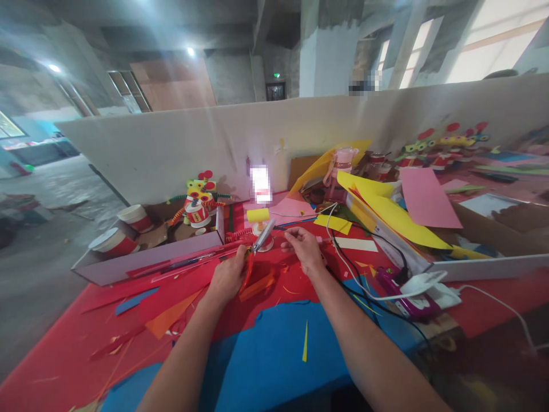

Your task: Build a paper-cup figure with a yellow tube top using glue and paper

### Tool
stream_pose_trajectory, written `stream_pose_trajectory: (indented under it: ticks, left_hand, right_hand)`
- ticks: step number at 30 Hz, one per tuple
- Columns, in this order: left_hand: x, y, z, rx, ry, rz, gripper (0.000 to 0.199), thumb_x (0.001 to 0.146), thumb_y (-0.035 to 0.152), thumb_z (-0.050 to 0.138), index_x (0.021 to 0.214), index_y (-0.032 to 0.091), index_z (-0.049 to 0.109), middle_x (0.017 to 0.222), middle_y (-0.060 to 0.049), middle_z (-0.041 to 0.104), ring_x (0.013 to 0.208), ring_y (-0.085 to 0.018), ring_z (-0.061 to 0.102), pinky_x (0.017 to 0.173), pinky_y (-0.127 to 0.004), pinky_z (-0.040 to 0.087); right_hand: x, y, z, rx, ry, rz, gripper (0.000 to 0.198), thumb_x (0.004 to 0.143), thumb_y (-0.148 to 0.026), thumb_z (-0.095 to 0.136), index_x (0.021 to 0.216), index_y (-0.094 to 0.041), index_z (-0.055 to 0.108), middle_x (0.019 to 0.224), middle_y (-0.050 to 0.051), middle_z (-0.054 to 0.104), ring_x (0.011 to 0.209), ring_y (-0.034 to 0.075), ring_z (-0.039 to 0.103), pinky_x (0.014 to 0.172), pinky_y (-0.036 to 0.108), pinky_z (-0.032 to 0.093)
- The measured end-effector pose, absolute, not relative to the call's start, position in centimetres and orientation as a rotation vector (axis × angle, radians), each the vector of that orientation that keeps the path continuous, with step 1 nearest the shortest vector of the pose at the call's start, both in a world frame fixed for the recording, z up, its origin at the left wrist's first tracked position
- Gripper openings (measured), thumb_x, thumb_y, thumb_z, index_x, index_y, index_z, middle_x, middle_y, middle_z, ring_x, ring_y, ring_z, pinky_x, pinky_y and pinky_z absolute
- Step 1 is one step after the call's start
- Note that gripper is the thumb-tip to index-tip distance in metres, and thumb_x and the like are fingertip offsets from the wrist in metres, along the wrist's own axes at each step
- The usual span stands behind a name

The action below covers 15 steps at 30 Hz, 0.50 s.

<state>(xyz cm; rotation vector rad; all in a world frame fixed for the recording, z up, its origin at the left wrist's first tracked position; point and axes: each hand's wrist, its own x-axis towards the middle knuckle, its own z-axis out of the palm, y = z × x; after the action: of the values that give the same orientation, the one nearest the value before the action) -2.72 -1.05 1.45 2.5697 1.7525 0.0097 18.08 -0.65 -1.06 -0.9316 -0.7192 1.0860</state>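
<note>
My left hand (228, 273) is closed around the red handles of a pair of scissors (263, 236), whose blades point up and to the right. To the right of the blades, my right hand (305, 247) has thumb and fingers pinched together; whatever it may hold is too small to make out. Just behind the scissors stands a small white piece (265, 246), partly covered by the blades, with a yellow paper strip (258, 216) above it. A coiled red pipe cleaner (238, 234) lies to its left.
At left, a shallow box (150, 260) holds paper cups (115, 242) and a decorated cup figure (198, 213). Paper scraps and blue sheets (274, 349) cover the red tabletop. At right are a purple power strip (407, 297), cables and a box with yellow paper (386, 212).
</note>
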Motion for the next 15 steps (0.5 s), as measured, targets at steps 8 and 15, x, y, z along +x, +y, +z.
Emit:
stream_pose_trajectory:
  ticks: [8, 15]
  left_hand:
    - [-3.4, -1.0, 2.6, 2.583, 1.738, -0.041, 0.029, 0.092, 0.021, 0.036, 0.120, 0.021, 0.043, 0.089, -0.010, 0.071, 0.086, -0.027, 0.068, 0.064, -0.028, 0.039]
    - [-4.6, -0.7, 2.9, 2.581, 1.625, 0.005, 0.032, 0.089, 0.023, 0.043, 0.120, 0.024, 0.048, 0.092, -0.007, 0.071, 0.084, -0.024, 0.067, 0.062, -0.026, 0.037]
  right_hand:
    - [18.8, -0.7, -0.8, -0.913, -0.818, 1.147, 0.037, 0.055, -0.042, 0.082, 0.072, -0.016, 0.062, 0.062, 0.000, 0.068, 0.059, 0.017, 0.070, 0.063, 0.029, 0.061]
    - [19.2, -0.5, -0.9, -0.961, -0.885, 1.188, 0.034, 0.054, -0.039, 0.083, 0.069, -0.015, 0.065, 0.062, 0.001, 0.069, 0.060, 0.015, 0.069, 0.065, 0.030, 0.061]
